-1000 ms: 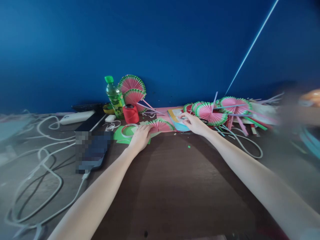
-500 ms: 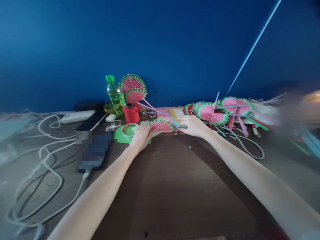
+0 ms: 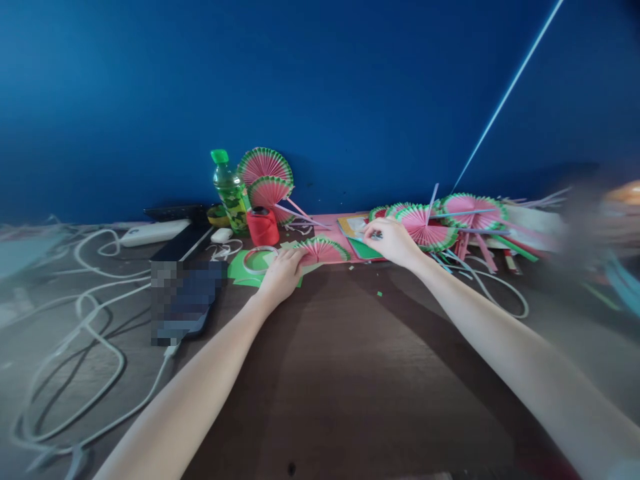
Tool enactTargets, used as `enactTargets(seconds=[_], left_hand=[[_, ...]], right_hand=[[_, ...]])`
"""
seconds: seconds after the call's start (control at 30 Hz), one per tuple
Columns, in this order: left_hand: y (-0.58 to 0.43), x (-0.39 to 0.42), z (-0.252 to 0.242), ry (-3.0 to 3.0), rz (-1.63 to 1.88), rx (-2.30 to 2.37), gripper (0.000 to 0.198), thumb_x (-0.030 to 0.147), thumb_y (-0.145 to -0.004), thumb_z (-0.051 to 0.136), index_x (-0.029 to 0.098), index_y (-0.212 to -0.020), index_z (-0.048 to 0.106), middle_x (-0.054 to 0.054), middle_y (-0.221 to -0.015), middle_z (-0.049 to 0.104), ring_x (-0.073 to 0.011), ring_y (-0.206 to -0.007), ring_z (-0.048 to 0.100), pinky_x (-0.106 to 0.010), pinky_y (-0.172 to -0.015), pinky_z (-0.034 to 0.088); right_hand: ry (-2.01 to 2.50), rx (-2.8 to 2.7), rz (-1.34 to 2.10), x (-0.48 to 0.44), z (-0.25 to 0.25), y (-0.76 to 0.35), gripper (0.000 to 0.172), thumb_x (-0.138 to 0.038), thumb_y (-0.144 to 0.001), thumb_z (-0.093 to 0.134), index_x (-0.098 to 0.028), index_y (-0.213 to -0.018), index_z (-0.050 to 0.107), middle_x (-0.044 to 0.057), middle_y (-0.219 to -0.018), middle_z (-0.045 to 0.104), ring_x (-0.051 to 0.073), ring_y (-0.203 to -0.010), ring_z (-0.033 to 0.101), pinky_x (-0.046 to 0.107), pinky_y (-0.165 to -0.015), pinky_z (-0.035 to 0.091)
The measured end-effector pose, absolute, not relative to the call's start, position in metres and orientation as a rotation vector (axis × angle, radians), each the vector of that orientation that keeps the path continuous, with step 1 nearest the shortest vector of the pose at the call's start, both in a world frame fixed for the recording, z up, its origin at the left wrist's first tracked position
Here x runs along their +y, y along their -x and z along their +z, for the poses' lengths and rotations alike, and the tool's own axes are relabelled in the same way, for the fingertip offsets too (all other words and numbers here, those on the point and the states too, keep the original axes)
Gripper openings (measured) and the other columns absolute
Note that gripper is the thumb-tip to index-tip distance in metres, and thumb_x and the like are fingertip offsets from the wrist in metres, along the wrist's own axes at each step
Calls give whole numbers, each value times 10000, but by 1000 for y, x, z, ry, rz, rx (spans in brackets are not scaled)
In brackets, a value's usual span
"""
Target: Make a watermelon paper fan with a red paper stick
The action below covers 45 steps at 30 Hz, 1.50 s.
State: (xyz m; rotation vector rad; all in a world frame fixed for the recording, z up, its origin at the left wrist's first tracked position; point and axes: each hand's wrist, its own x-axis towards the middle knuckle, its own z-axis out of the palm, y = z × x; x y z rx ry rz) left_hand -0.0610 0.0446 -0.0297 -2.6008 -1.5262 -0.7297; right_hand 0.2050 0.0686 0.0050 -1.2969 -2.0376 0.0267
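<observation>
My left hand (image 3: 281, 274) lies on the dark wooden table with its fingers bent onto the edge of a half-open pink and green paper fan (image 3: 323, 250). My right hand (image 3: 393, 241) is raised a little over a stack of coloured paper sheets (image 3: 361, 241), its fingertips pinched on something small I cannot make out. Right of that hand lies a heap of finished paper fans (image 3: 430, 225) with pink stick handles.
A green bottle (image 3: 229, 190), a red tape roll (image 3: 262, 227), two upright fans (image 3: 265, 175) and a white tape ring (image 3: 259, 258) on green paper stand behind my left hand. A phone (image 3: 186, 301) and white cables (image 3: 85, 320) cover the left side.
My right hand has lifted off the paper stack and drawn its fingers into a pinch; a green sheet now shows under it. My left hand has stayed on the fan.
</observation>
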Motion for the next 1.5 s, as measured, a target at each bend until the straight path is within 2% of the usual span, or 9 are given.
enactTargets(seconds=[0.2,0.47,0.6,0.73,0.9,1.07,1.13,1.3,1.5], left_hand=[[62,43,-29,2611,-717,-1511,367,97,-803,403,133,-1147,526,-100,-1077,608,-230,-1046,524,-372,-917,413],[62,42,-28,2622,-713,-1486,378,91,-797,416,117,-1161,513,-114,-1095,594,-237,-1051,519,-375,-911,414],[61,43,-28,2604,-712,-1528,354,96,-807,419,133,-1143,527,-103,-1107,598,-231,-1057,522,-371,-932,403],[60,43,-28,2610,-704,-1551,328,117,-820,421,139,-1126,537,-99,-1144,589,-231,-1068,519,-376,-944,394],[60,42,-27,2610,-688,-1570,383,84,-793,418,152,-1155,522,-89,-1159,582,-227,-1096,502,-373,-958,386],[59,41,-26,2608,-686,-1573,396,88,-799,400,140,-1174,516,-94,-1164,579,-227,-1100,500,-370,-969,377],[60,42,-26,2603,-693,-1570,394,95,-805,392,140,-1177,515,-94,-1167,577,-228,-1098,499,-374,-970,377],[60,43,-28,2607,-705,-1549,368,107,-812,390,155,-1151,526,-92,-1135,588,-228,-1069,509,-384,-950,388],[60,41,-27,2608,-700,-1536,366,99,-805,401,145,-1146,526,-97,-1136,586,-232,-1081,503,-380,-957,382]], right_hand=[[1405,-1743,176,60,17,-199,73,-202,-689,531,-181,-620,539,33,-688,629,144,-597,533,287,-628,416],[1368,-1779,173,59,18,-197,72,-204,-700,512,-184,-635,537,34,-679,630,147,-604,537,290,-631,412],[1387,-1939,328,59,12,-198,26,-199,-713,527,-182,-696,537,22,-680,616,141,-606,542,276,-628,408],[1298,-2211,395,60,10,-199,146,-123,-747,462,-184,-811,579,13,-751,602,132,-669,551,258,-663,399],[1381,-2521,167,58,13,-198,317,-61,-779,342,-164,-721,636,61,-897,530,122,-687,512,269,-694,375],[1500,-2547,-134,50,13,-196,174,-180,-768,440,-170,-855,589,87,-1039,492,121,-631,489,270,-570,344],[1485,-2579,-204,49,12,-198,210,-151,-719,482,-187,-911,559,90,-1079,487,139,-667,507,269,-551,335],[1429,-2635,-115,54,11,-206,290,-88,-683,490,-193,-953,499,89,-1112,491,173,-777,551,283,-626,387],[1484,-2616,44,58,10,-210,275,-141,-720,515,-206,-981,454,71,-1069,515,146,-695,546,278,-647,400]])
